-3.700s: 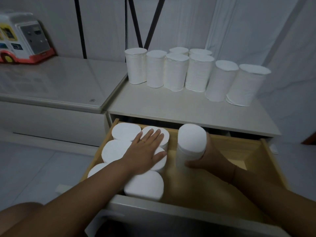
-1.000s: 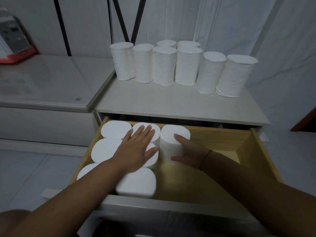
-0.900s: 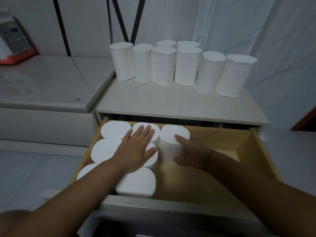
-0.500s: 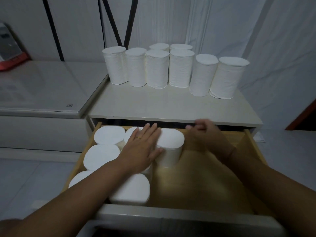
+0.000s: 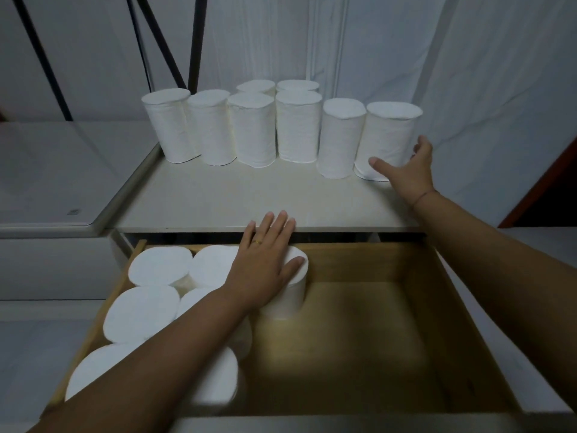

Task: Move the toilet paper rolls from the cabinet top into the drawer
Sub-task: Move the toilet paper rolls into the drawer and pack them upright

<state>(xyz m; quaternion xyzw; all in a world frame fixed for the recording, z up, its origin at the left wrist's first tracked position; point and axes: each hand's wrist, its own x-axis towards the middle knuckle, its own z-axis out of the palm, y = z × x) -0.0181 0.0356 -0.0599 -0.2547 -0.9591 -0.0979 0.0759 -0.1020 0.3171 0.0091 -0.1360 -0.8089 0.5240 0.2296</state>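
Note:
Several white toilet paper rolls (image 5: 251, 132) stand upright in a row along the back of the cabinet top (image 5: 256, 201). My right hand (image 5: 406, 170) is spread around the base of the rightmost roll (image 5: 387, 135), thumb in front and fingers behind it, and the roll still stands on the cabinet. The wooden drawer (image 5: 368, 339) is pulled open below. Several rolls (image 5: 156, 304) stand packed in its left half. My left hand (image 5: 265, 267) lies flat, fingers apart, on top of the rolls at the drawer's back, partly covering the roll standing alone (image 5: 288, 298).
A lower white cabinet with a glossy top (image 5: 62, 170) adjoins on the left. A white curtain (image 5: 468, 73) hangs behind and to the right. Black stand legs (image 5: 168, 48) cross behind the rolls. The drawer's right half shows bare wood.
My right hand let go of the roll it set in the drawer, rose over the cabinet edge and reached the rightmost roll on top. My left hand stayed pressed on the drawer's rolls.

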